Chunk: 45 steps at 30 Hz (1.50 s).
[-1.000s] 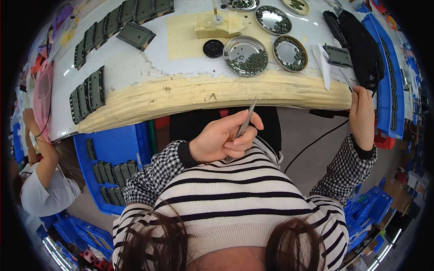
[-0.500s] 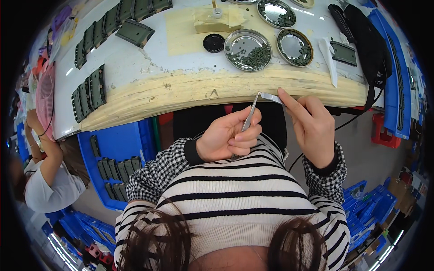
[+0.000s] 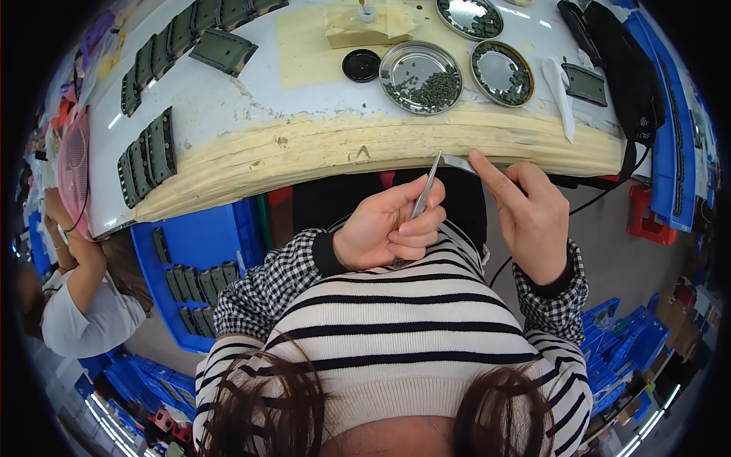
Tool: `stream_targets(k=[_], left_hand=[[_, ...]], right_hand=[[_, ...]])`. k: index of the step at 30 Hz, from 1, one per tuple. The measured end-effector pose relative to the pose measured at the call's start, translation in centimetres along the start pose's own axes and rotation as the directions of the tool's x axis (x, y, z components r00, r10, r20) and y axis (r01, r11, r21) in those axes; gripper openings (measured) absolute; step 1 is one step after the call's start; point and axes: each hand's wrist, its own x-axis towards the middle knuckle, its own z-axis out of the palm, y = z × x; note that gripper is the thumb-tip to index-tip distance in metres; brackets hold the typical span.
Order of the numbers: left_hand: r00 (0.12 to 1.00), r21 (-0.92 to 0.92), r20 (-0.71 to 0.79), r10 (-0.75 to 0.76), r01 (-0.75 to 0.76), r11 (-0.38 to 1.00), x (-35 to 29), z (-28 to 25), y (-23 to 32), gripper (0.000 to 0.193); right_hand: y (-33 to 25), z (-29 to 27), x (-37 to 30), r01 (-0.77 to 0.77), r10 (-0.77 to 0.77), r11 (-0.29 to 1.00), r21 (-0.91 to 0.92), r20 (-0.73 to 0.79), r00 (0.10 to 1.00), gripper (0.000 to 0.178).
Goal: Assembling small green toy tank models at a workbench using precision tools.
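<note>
Across 12 o'clock runs a white bench (image 3: pixel 251 84), its rounded near edge wrapped in scuffed, pale yellow tape (image 3: pixel 259 156). Round metal dishes (image 3: pixel 400 62) of small dark green pieces (image 3: pixel 432 93) stand on it toward 1 o'clock, beside a black disc (image 3: pixel 361 65); a black bag (image 3: pixel 620 76) lies at 2. Ribbed dark green blocks (image 3: pixel 147 158) line up around 10 o'clock. A pink mesh guard (image 3: pixel 74 164) shows between 9 and 10, with a co-worker (image 3: pixel 84 316) below it. An open blue bin (image 3: pixel 199 236) sits between 8 and 9, and blue crates (image 3: pixel 618 343) crowd the grey floor (image 3: pixel 617 255) at 4.

The tweezers (image 3: pixel 427 189) are slim, silver-grey and sharply pointed, angled up toward 1 o'clock just before the taped edge. The left hand (image 3: pixel 384 228) curls closed around them. The right hand (image 3: pixel 537 217) pinches a short, flat, shiny metal blade (image 3: pixel 460 164), index finger extended along it; its end nearly meets the tweezers' tip, contact unclear.
</note>
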Motion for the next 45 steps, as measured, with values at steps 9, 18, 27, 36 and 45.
stream_targets(k=[9, 18, 27, 36, 45], left_hand=[[1.0, 0.025, -0.008, 0.025, -0.024, 0.999, 0.0, -0.1, -0.2, 0.033], [0.94, 0.409, -0.217, 0.262, -0.156, 0.899, 0.0, 1.6, -1.6, 0.036], [0.926, 0.441, -0.248, 0.285, -0.154, 0.884, -0.2, 2.3, -1.9, 0.049], [0.927, 0.431, -0.248, 0.28, -0.154, 0.889, -0.2, 2.1, -1.9, 0.046], [0.921, 0.309, -0.299, 0.249, -0.153, 0.939, -0.3, 2.1, -1.4, 0.019]], right_hand=[[0.0, 0.0, -0.1, -0.004, 0.003, 1.0, -0.017, -0.023, 1.0, 0.055], [0.0, -0.4, -0.3, -0.009, 0.007, 0.999, -0.043, -0.04, 0.999, 0.054], [0.0, 0.0, -0.2, 0.008, -0.01, 0.999, -0.048, -0.048, 0.999, 0.054], [0.1, 0.8, 0.1, -0.03, 0.029, 1.0, -0.006, -0.061, 0.998, 0.054], [0.5, 0.6, -0.3, -0.065, 0.068, 0.995, 0.075, -0.041, 0.997, 0.054]])
